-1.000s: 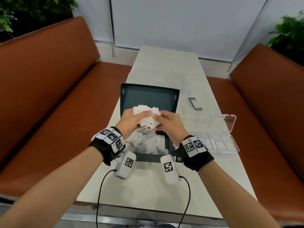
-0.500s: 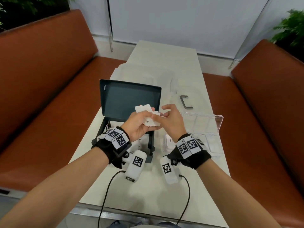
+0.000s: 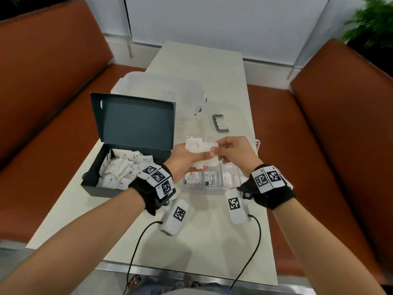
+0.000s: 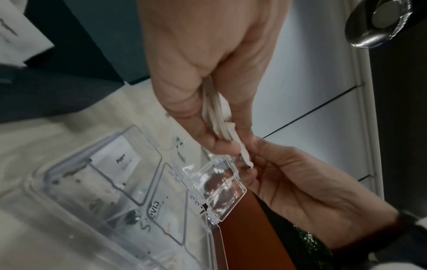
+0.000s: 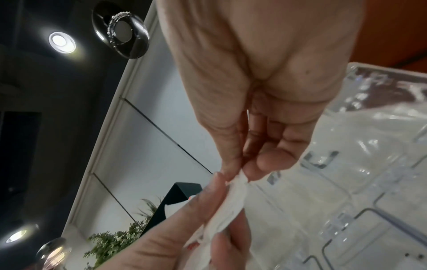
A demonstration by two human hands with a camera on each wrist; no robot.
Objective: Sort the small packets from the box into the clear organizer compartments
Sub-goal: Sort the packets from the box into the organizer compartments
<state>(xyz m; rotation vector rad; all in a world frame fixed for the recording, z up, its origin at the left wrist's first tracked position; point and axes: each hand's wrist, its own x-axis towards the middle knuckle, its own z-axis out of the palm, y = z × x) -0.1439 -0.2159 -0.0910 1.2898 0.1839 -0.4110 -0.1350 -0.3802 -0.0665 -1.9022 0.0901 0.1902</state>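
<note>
Between two brown benches (image 3: pixel 53 99) runs the pale table (image 3: pixel 202 231) where I work. Moments ago my hands were over the dark box (image 3: pixel 119 167), gathering; now they hover above the clear organizer (image 3: pixel 204 187) to its right. My left hand (image 3: pixel 182 160) clamps a fanned stack of white packets (image 3: pixel 200 150), and my right hand (image 3: pixel 236 154) pinches the edge of one to peel it off. Loose packets remain heaped in the box. A Stevia packet (image 3: pixel 210 179) already lies in one compartment, so I judge sorting has begun, with plenty left.
</note>
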